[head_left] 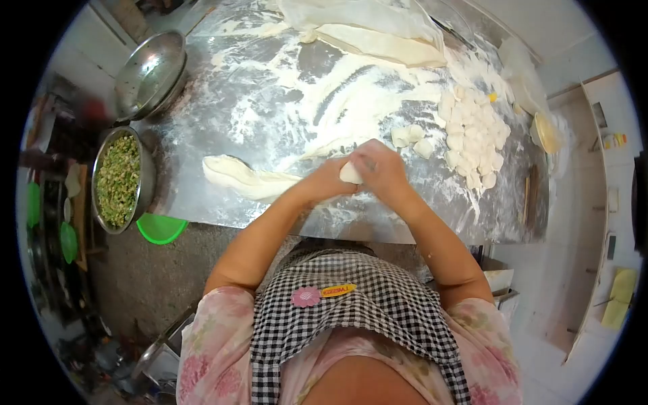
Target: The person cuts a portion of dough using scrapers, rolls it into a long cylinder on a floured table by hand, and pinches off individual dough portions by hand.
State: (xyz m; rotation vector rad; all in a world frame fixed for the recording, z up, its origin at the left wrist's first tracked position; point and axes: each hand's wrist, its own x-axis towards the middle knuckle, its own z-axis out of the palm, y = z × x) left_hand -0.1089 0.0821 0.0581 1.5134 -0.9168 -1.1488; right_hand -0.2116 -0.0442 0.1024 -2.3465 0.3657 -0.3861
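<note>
A long rope of pale dough (pixel 246 179) lies on the floured table and runs in behind my left wrist. My left hand (pixel 327 181) is closed round dough, and a rounded white end of dough (pixel 350 173) shows between my two hands. The fingers of my right hand (pixel 382 170) are curled over that end and touch it; their tips are partly hidden. Whether this end joins the rope is covered by my left hand. Just beyond my right hand sit a few small cut dough pieces (pixel 408 137).
Many flattened dough pieces (pixel 472 135) cluster at the right of the metal table (pixel 182 196). A larger dough slab (pixel 378 44) lies under plastic at the back. On the left stand a bowl of chopped green filling (pixel 118 179) and an empty metal bowl (pixel 150 75).
</note>
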